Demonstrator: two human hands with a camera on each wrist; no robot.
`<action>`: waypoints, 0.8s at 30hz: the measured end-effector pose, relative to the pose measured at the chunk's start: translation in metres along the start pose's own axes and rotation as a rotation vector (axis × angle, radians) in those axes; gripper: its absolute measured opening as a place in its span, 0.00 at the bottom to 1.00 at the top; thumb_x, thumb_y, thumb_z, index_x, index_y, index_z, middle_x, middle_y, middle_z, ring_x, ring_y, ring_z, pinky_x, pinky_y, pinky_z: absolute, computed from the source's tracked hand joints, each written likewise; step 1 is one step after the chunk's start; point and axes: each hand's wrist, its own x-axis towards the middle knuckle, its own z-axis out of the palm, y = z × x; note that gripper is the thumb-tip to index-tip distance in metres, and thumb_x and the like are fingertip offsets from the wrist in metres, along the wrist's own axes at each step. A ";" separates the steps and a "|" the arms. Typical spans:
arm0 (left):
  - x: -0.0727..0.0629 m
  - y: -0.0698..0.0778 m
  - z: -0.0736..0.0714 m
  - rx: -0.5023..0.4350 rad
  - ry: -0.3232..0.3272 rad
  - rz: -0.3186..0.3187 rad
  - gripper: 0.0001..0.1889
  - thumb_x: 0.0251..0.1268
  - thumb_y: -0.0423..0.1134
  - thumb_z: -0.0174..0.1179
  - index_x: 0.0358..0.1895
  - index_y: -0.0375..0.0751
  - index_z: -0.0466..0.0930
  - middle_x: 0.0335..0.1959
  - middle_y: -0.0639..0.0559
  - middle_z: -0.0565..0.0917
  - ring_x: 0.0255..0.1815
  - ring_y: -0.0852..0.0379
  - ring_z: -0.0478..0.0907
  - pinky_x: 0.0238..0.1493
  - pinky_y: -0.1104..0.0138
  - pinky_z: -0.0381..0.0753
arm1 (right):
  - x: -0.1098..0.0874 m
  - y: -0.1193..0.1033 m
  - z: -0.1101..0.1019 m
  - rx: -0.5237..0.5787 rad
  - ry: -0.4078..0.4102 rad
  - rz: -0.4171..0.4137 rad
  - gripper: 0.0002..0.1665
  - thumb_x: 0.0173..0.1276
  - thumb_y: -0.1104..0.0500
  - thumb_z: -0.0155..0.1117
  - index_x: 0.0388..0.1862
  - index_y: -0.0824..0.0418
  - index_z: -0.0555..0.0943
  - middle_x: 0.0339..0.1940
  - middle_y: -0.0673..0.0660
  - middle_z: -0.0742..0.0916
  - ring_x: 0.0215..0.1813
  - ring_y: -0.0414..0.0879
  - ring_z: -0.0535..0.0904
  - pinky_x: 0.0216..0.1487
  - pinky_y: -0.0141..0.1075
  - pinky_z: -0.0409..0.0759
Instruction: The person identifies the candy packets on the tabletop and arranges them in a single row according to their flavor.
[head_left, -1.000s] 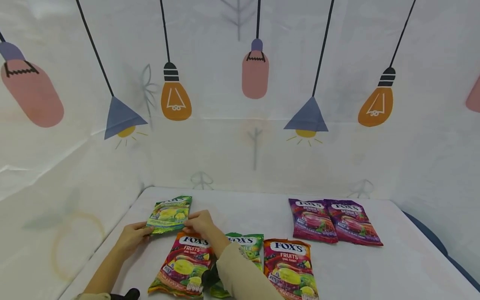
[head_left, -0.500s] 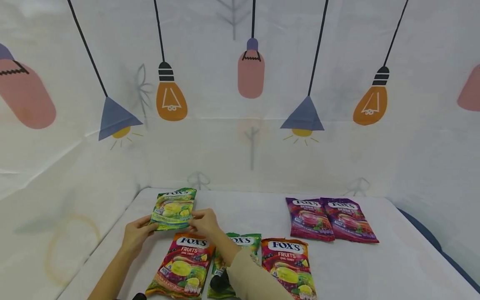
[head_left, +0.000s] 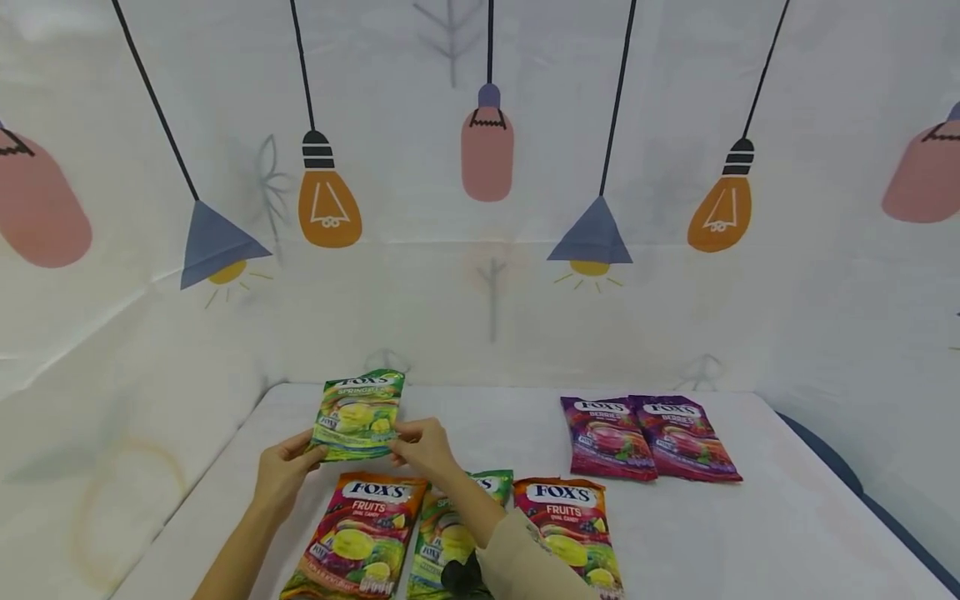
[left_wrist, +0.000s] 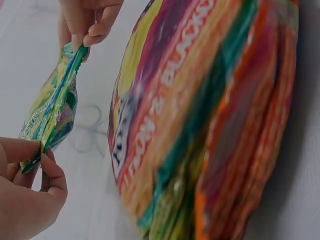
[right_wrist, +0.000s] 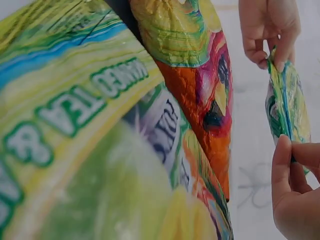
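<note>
A green and yellow candy bag (head_left: 358,417) is held between both hands at the back left of the table. My left hand (head_left: 283,473) pinches its lower left corner, thumb on the front. At the lower right corner my right hand (head_left: 424,450) pinches it the same way. The bag leans with its top edge away, tilted up from the table. In the left wrist view the pinched bag (left_wrist: 55,105) shows edge-on, its bottom seam between the fingertips. The right wrist view also has the bag (right_wrist: 289,107) seen from below, a hand at each end.
In the front row lie a red fruits bag (head_left: 356,533), a second green bag (head_left: 442,533) partly under my right forearm, and another red bag (head_left: 573,533). Two purple berries bags (head_left: 607,437) lie overlapping at the back right of the white table (head_left: 750,542).
Both hands have raised the green candy bag's top edge and shifted slightly right with it in view. The head view has also drifted, so the other bags appear a little further left.
</note>
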 end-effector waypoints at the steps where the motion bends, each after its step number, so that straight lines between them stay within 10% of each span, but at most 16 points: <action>1: -0.001 0.000 0.002 -0.002 -0.002 0.005 0.23 0.63 0.26 0.55 0.60 0.18 0.65 0.31 0.68 0.82 0.29 0.71 0.77 0.34 0.75 0.77 | -0.001 0.000 -0.001 -0.004 0.001 -0.008 0.19 0.63 0.70 0.60 0.54 0.74 0.77 0.31 0.68 0.86 0.33 0.67 0.82 0.36 0.50 0.82; 24: -0.008 0.011 0.037 -0.036 -0.051 0.014 0.21 0.62 0.26 0.54 0.59 0.21 0.69 0.43 0.48 0.84 0.32 0.68 0.77 0.36 0.72 0.77 | -0.024 -0.003 -0.041 -0.050 -0.018 -0.114 0.20 0.66 0.70 0.57 0.56 0.77 0.74 0.36 0.72 0.85 0.34 0.67 0.82 0.36 0.44 0.83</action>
